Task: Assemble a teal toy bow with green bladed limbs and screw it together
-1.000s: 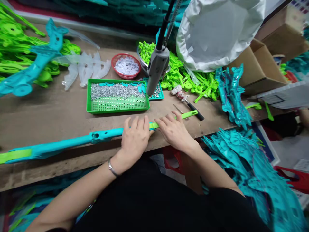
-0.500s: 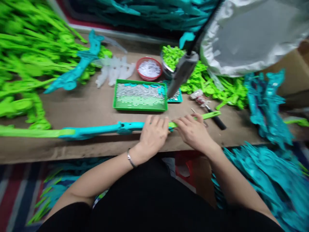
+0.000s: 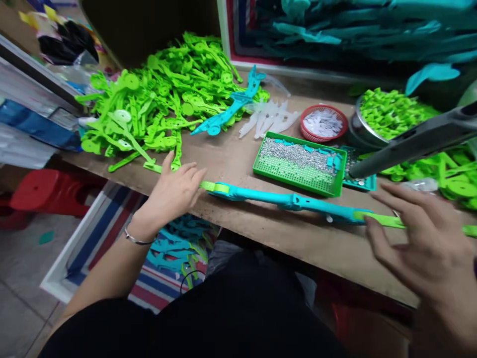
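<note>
A long jointed plastic piece, with a turquoise middle (image 3: 268, 196) and green arms at both ends, lies along the front of the table. My left hand (image 3: 173, 191) is closed over its left green arm (image 3: 207, 185), which shows on both sides of the hand. The palm side is hidden. My right hand (image 3: 428, 238), fingers spread apart, hovers at the right green arm (image 3: 385, 220) and covers part of it. A small white bit (image 3: 329, 218) sits by the turquoise part. Behind stands a green tray (image 3: 298, 186) of small metal pins.
Green parts (image 3: 160, 99) are heaped at the left, with a loose turquoise part (image 3: 227, 117) beside them. A red basket (image 3: 324, 136) holds white pieces; a metal bowl (image 3: 368, 132) holds green ones. A grey pole (image 3: 417, 144) slants across the right. Red stools (image 3: 52, 191) stand at lower left.
My view has turned to the left. My hands have moved from close together near the right joint to far apart. The left went to the left green arm; the right has opened.
</note>
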`<state>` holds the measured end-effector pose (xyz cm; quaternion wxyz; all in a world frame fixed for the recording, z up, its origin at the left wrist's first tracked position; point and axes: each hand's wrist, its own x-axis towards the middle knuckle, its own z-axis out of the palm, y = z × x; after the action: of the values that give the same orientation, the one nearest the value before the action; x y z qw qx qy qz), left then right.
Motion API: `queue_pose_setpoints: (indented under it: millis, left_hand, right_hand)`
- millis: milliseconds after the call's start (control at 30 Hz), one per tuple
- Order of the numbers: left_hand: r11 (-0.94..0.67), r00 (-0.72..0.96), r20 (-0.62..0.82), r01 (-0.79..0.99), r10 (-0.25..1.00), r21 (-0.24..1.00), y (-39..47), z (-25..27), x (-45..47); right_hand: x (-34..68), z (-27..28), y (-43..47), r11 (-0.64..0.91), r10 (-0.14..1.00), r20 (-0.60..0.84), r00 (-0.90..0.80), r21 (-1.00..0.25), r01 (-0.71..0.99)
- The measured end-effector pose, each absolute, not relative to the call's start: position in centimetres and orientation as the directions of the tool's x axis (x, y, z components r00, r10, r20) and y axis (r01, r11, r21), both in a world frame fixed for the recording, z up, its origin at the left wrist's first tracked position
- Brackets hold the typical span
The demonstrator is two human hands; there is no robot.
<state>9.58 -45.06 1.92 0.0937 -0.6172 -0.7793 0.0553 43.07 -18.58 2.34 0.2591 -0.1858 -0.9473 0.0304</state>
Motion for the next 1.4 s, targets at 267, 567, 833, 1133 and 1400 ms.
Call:
queue_pose_setpoints:
  millis: [267, 567, 833, 1133, 1400]
  left_hand:
    - [0.154, -0.141, 0.072, 0.965, 0.987, -0.211, -45.0, 0.3, 9.5]
    - [0.242, -0.21, 0.217, 0.962, 0.953, -0.13, -45.0, -2.0, 9.1]
    - [0.195, -0.184, 0.232, 0.98, 0.955, -0.024, -44.9, -2.2, 10.9]
    - [0.149, -0.115, 0.553, 0.989, 0.825, -0.017, -41.9, -7.3, 14.7]
    - [0.275, -0.189, 0.556, 0.959, 0.809, -0.073, -49.1, -8.1, 13.6]
  right_hand:
    - [26.2, -0.8, -30.3, 0.958, 0.129, 0.329, -0.936, -0.285, 0.032]
    - [22.1, -3.3, -31.1, 0.969, 0.17, 0.097, -0.981, -0.2, 0.148]
    - [22.1, -2.9, -31.2, 0.946, 0.189, 0.112, -0.976, -0.288, 0.15]
    - [29.3, -5.0, -31.5, 0.923, 0.194, 0.396, -0.898, -0.384, 0.03]
    - [36.9, -9.5, -31.9, 0.788, -0.185, 0.749, -0.636, -0.274, -0.552]
